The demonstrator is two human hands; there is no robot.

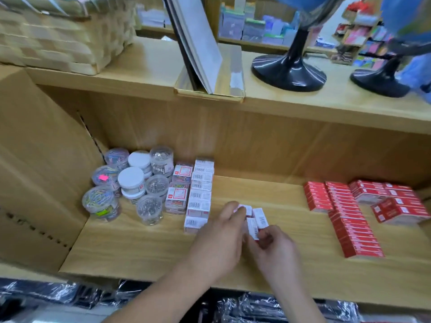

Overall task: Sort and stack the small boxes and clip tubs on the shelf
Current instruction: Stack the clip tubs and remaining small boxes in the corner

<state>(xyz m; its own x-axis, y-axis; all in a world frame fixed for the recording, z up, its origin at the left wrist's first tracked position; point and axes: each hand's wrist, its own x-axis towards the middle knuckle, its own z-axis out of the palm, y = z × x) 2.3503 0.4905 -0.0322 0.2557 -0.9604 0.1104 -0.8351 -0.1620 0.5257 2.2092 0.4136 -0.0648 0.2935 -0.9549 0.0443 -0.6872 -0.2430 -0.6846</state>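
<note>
1. Left hand (219, 238): it enters from the lower left. Its fingers are curled over the far, left end of the loose boxes (260, 217) and grip them.
2. Right hand (272, 243): it enters from the lower right. Thumb and fingers pinch the near end of the same boxes.
3. Loose boxes: about 3 small white barcoded boxes, bunched between our 2 hands. They sit over the middle front of the shelf (140, 248), just right of the near end of the box row (199, 194). Blur and our fingers hide their edges, so we cannot fix the count. We also cannot tell whether they touch the board.
4. Box row: white barcoded boxes in 1 line running front to back, left of centre. Its near end lies just beside the left hand.
5. Clip boxes (178, 190): red-labelled boxes with coloured contents, touching the left side of the box row.
6. Tubs (130, 185): clear round tubs grouped at the left end, against the side wall. Some hold coloured clips, some silver, and 2 show white lids. Several stand 2 high.
7. Red boxes (349, 213): they lie in rows and loose stacks at the right end, well apart from both hands. The outermost are cut off by the frame edge.
8. Labels: print on all the boxes is too blurred to read.
</note>
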